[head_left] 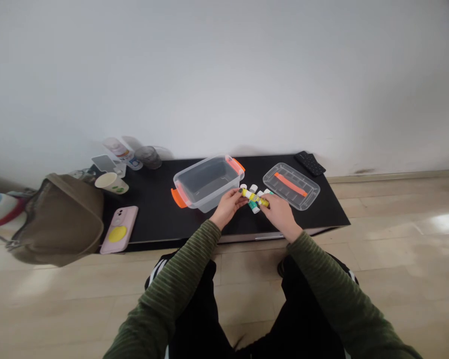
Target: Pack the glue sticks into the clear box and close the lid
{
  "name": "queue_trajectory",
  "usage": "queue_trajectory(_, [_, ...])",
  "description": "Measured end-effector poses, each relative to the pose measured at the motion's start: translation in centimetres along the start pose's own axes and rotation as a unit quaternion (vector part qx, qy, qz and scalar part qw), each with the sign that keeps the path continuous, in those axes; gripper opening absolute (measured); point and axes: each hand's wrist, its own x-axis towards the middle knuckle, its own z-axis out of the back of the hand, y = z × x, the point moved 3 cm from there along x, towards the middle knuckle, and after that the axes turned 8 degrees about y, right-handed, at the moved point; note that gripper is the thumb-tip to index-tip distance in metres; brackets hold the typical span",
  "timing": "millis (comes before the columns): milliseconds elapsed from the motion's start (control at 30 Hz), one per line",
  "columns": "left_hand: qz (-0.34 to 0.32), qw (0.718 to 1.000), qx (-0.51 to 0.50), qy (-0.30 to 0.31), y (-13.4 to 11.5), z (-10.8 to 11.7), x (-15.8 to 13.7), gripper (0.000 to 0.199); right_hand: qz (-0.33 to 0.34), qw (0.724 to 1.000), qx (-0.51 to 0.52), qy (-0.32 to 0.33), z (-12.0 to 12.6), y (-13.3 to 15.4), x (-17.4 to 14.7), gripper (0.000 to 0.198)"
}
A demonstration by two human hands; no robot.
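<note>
Between our hands | we gripped a yellow stick (254,197) end to end, left hand (228,205) and right hand (279,211) each pinching one; axis sideways, box (208,182) just left.

So there's a yellow glue stick (253,197) with a dark cap, lying sideways just right of center frame, pinched at both ends. Under it sit a few more sticks (255,205), white caps, one teal, bunched on the black tabletop.
</note>
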Motion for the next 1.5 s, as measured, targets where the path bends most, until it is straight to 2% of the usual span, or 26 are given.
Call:
queue_trajectory(433, [-0.017, 0.999, 0.012, 0.025, 0.3, 0.1, 0.0, 0.019, 0.023, 1.000, 0.011, -0.002, 0.1, 0.5, -0.4, 0.033])
queue_trajectory(667, [0.013, 0.999, 0.018, 0.040, 1.3, 0.0, -0.2, 0.022, 0.033, 0.998, 0.030, 0.043, -0.2, 0.2, -1.0, 0.022])
queue_trajectory(833, [0.024, 0.998, 0.031, 0.057, 2.1, -0.2, 0.1, 0.023, 0.026, 0.995, 0.059, 0.076, -0.3, -0.7, -1.4, 0.023])
queue_trajectory(900, [0.019, 0.996, 0.055, 0.068, 2.2, -0.5, 0.5, 0.025, 0.022, 0.995, 0.055, 0.085, -0.2, -1.1, -1.3, 0.022])
queue_trajectory(967, [-0.001, 0.989, 0.134, 0.069, 2.1, -0.9, 1.1, 0.025, 0.011, 0.996, 0.043, 0.081, 0.0, -1.6, -1.0, 0.022])
queue_trajectory(1033, [-0.052, 0.958, 0.280, 0.044, 1.7, -1.4, 1.7, 0.024, -0.021, 0.997, 0.007, 0.068, 0.2, -2.2, -0.5, 0.023])
queue_trajectory(1133, [-0.136, 0.857, 0.497, 0.003, 1.3, -2.3, 2.7, 0.036, -0.078, 0.993, -0.068, 0.059, 0.2, -2.7, 0.3, 0.027])
queue_trajectory(1167, [-0.150, 0.826, 0.544, 0.000, 1.3, -2.6, 3.1, 0.042, -0.088, 0.991, -0.083, 0.063, 0.1, -2.8, 0.5, 0.028])
queue_trajectory(1233, [-0.155, 0.782, 0.603, 0.005, 1.6, -3.0, 4.1, 0.050, -0.094, 0.988, -0.093, 0.075, -0.2, -2.8, 0.7, 0.029])
queue_trajectory(1367, [-0.126, 0.726, 0.676, 0.022, 2.7, -3.4, 5.7, 0.059, -0.099, 0.986, -0.100, 0.091, -0.8, -2.4, 0.9, 0.031])
queue_trajectory(1500, [-0.109, 0.683, 0.721, 0.042, 3.4, -3.7, 6.1, 0.058, -0.110, 0.984, -0.110, 0.088, -1.7, -2.1, 1.2, 0.033])
